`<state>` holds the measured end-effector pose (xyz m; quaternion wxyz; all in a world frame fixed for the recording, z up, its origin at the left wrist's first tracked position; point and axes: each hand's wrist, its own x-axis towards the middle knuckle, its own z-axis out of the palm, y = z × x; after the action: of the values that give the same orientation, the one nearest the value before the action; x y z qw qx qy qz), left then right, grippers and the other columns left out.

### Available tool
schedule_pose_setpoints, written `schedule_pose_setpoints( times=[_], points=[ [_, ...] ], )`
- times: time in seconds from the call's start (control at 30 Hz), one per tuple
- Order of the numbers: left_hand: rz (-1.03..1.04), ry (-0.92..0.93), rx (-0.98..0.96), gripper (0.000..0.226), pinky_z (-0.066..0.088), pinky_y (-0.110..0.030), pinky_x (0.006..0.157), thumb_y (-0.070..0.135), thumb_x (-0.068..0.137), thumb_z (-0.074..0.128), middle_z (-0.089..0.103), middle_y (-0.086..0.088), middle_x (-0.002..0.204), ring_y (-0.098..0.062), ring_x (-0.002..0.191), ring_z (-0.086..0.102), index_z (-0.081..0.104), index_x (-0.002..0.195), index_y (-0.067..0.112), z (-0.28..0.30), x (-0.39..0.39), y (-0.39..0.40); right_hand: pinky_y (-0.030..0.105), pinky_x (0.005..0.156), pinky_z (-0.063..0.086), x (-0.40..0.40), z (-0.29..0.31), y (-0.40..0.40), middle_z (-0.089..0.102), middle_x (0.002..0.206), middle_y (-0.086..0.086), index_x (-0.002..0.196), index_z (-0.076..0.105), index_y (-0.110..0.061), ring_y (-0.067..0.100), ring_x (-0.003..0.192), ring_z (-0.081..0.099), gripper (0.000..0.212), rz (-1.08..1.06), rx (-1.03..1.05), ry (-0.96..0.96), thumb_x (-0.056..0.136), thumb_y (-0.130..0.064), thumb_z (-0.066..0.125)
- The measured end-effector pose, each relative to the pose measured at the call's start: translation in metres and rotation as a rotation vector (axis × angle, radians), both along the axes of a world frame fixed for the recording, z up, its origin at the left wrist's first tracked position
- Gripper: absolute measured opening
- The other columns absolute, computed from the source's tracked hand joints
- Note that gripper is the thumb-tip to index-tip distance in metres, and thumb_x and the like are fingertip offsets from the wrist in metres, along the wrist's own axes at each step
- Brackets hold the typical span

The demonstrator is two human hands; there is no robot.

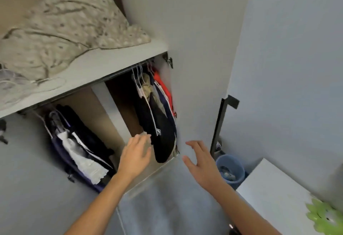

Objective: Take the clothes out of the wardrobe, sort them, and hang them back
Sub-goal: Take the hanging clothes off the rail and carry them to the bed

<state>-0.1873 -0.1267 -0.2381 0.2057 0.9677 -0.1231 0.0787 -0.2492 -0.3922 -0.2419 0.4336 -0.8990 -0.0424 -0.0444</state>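
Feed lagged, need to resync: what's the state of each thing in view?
left hand: open, reaching at the dark garment
right hand: open, holding nothing
dark garment: hanging on the rail
orange garment: hanging
wardrobe door: open
blue bin: upright, holding items

- On wardrobe shelf [115, 62], left end: bedding [61, 30].
- Under shelf, right end of rail [118, 74]: hanging clothes [157, 112]; left end: second bunch [78, 145].
- Right of wardrobe door [194, 68], on floor: bucket [230, 168], beside cabinet [278, 188].
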Motion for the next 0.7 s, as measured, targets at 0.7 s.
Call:
schedule_pose_setpoints(
  times=[0.7],
  points=[
    [0.671,0.090,-0.249,0.047,0.051,-0.051,0.095,0.025,0.101,0.060,0.055,-0.005,0.133,-0.030,0.127,0.049,0.052,0.146,0.018,-0.046,0.152,0.194,0.029,0.110,0.044,0.285,-0.027,0.192,0.047,0.139,-0.011,0.144,0.051,-0.021,0.011,0.133,0.046,0.045,0.338,-0.146,0.078,0.102,-0.035,0.060]
  ],
)
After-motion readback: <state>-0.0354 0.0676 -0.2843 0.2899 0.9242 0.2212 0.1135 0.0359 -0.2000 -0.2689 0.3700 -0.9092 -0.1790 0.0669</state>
